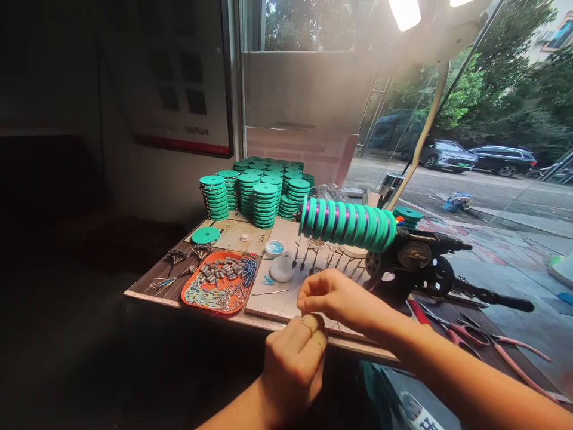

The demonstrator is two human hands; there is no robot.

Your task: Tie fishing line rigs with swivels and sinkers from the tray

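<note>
My left hand (295,361) is closed in front of the board's near edge, with pale bands round two fingers. Just above it, my right hand (333,295) pinches thumb and finger together. Whatever lies between the fingers is too fine or hidden to make out. Beyond the hands, a pale board (262,304) carries a round white lump (282,269), a thin metal tool (271,292) and a row of small dark clips with wire-like pieces (303,260). Above the board's far side, a row of green spools (347,224) wound with purple line sits on a black hand-crank winder (414,254).
An orange tray (184,292) holds grey cylinders and small coloured tubes. Stacked green discs (265,206) stand behind, and a single green disc (205,235) lies nearer. Pink-handled scissors (465,334) and pliers (514,352) lie at right. A lamp (405,13) hangs above.
</note>
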